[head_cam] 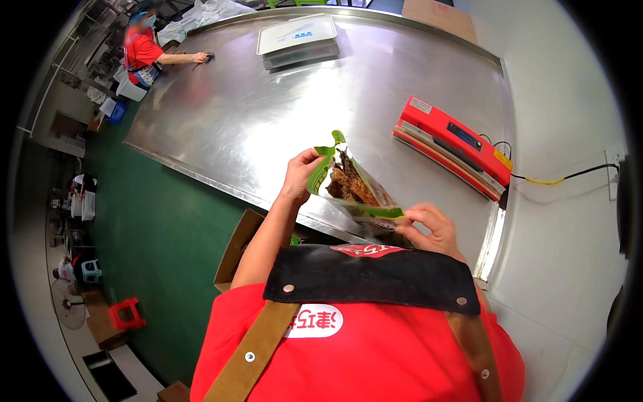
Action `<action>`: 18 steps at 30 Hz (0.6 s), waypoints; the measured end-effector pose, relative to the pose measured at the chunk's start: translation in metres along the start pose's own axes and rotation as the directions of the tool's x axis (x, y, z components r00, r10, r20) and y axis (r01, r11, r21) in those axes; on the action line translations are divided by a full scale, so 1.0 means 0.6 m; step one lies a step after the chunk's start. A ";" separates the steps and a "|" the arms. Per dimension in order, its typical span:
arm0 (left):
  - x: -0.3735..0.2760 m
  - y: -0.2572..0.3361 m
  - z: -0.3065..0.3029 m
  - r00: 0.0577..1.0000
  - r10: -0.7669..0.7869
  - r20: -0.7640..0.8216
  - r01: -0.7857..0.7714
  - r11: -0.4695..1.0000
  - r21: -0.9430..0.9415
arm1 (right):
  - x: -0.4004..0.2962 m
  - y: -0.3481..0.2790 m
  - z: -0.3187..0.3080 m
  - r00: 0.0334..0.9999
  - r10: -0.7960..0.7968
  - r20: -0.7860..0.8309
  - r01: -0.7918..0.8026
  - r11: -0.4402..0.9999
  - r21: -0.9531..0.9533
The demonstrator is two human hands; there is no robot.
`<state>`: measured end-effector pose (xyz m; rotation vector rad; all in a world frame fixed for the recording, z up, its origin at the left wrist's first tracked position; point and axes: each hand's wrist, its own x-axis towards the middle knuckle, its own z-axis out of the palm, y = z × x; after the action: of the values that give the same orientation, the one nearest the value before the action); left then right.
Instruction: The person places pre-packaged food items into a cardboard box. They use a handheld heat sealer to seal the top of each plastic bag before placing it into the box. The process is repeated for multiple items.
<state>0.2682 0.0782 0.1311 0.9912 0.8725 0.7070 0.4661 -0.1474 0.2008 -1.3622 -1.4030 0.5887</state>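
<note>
A clear plastic bag with green printed edges [374, 208] is held in front of my chest, over the near edge of the steel table. Brown, dried-looking pieces of food [349, 183] show inside its wide-spread mouth. My left hand [301, 173] pinches the green edge on the left side. The right corner of the bag is between the thumb and fingers of my right hand [432, 226]. The bag's lower part is partly hidden by its front side and my apron.
A red heat sealer [452, 145] lies on the steel table [226, 110] at the right, its cable running to the wall. A scale with a white tray [297, 35] stands at the far side. A co-worker [143, 53] reaches over the far left edge. A cardboard box [238, 246] is below my left arm.
</note>
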 end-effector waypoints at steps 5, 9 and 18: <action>-0.027 0.049 0.050 0.952 0.291 0.098 -0.296 0.954 0.042 | -0.008 0.021 -0.072 0.973 -0.008 -0.233 -0.014 0.995 -0.097; -0.106 0.155 0.120 0.830 0.482 0.279 -0.549 0.795 0.260 | -0.043 0.007 -0.168 0.894 0.084 -0.440 -0.106 0.994 -0.025; -0.027 0.074 0.145 0.960 0.241 0.144 -0.272 0.924 0.270 | -0.038 0.086 -0.168 0.904 0.124 -0.408 -0.214 0.959 -0.183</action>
<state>0.3314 0.0465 0.2007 1.4112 0.7701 0.7524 0.5727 -0.1873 0.1809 -1.6900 -1.0491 0.2471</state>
